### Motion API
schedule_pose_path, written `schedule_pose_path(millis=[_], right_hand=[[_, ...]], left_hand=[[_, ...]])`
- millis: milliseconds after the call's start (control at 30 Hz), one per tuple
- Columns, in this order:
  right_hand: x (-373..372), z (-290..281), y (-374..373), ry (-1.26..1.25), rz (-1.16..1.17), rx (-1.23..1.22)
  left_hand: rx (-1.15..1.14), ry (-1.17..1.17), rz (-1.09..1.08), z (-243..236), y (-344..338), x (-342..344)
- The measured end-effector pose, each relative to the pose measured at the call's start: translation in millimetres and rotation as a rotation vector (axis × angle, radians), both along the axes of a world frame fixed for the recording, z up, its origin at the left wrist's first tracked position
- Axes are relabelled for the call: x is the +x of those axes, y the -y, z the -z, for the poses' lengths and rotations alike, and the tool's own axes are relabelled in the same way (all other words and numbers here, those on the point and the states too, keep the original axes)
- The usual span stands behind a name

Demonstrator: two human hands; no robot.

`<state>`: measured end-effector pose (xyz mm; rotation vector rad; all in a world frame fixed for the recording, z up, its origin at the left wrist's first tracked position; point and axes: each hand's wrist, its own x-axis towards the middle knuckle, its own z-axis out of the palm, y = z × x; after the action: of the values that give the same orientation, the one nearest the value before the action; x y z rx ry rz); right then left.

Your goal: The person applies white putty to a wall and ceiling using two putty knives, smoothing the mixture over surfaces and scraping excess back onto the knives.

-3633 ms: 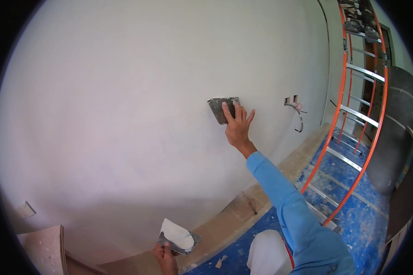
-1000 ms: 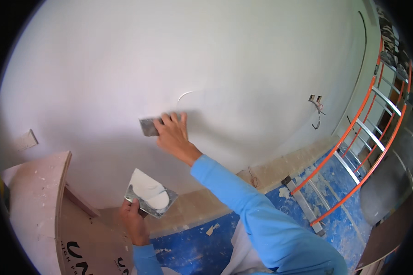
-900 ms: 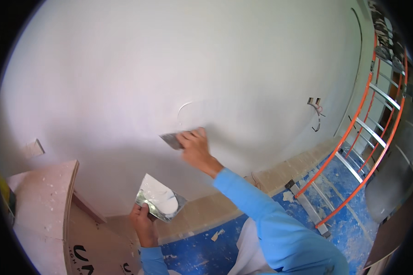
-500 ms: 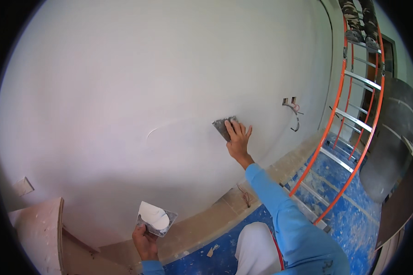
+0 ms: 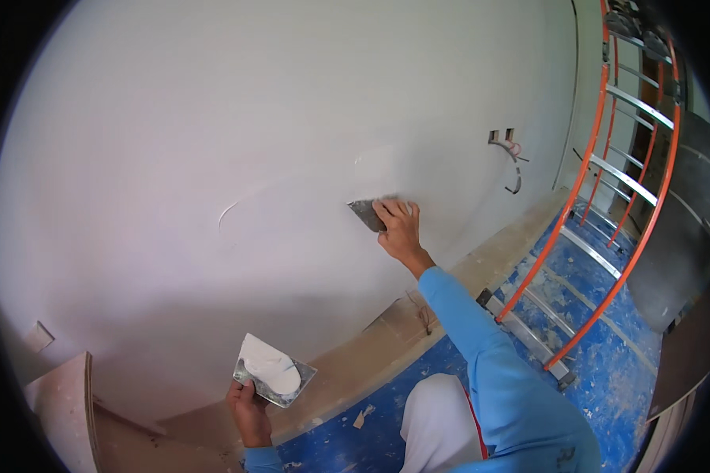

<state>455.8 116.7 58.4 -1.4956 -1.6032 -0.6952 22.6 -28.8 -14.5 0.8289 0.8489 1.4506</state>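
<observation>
My right hand grips a grey, handleless putty spreader, its blade against the white wall. The fingers press over the back of the blade. Low at the left, my left hand carries a flat, square metal plate by one edge, thumb on top. A thick mound of white putty lies across that plate. Left of the spreader, a thin curved ridge of putty marks the wall, and a small smear shows just above the blade.
An orange ladder stands at the right, with a person's shoes on a high rung. Loose wires hang from wall boxes. Blue sheeting covers the floor. A wooden panel stands at lower left; grey sheets lean at right.
My right hand has slid the spreader across the wall, and a small smear now shows above it. My left hand still carries the plate with putty. The whole view has tilted slightly.
</observation>
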Motion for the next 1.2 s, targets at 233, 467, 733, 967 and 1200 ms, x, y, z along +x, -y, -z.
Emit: schedule_pose_path(millis=[233, 467, 733, 967, 1200], right_hand=[[41.6, -46.5, -12.5, -0.579, 0.076, 0.179], [40.3, -77.3, -34.4, -0.893, 0.042, 0.132], [-20.0, -92.4, -36.5, -0.778, -0.153, 0.243], [-109.3, -111.0, -31.1, -0.722, -0.151, 0.141], [-203.1, -100.8, -36.3, -0.597, -0.131, 0.057]], left_hand=[[0.072, -0.106, 0.080, -2.7, 1.0, 21.6], [0.074, -0.137, 0.022, 2.2, 6.4, -3.2], [0.081, -0.126, -0.046, -24.8, 21.6, -11.1], [0.045, -0.104, -0.029, -34.6, 26.8, -22.6], [0.046, -0.096, -0.065, -48.0, 36.7, -42.1]])
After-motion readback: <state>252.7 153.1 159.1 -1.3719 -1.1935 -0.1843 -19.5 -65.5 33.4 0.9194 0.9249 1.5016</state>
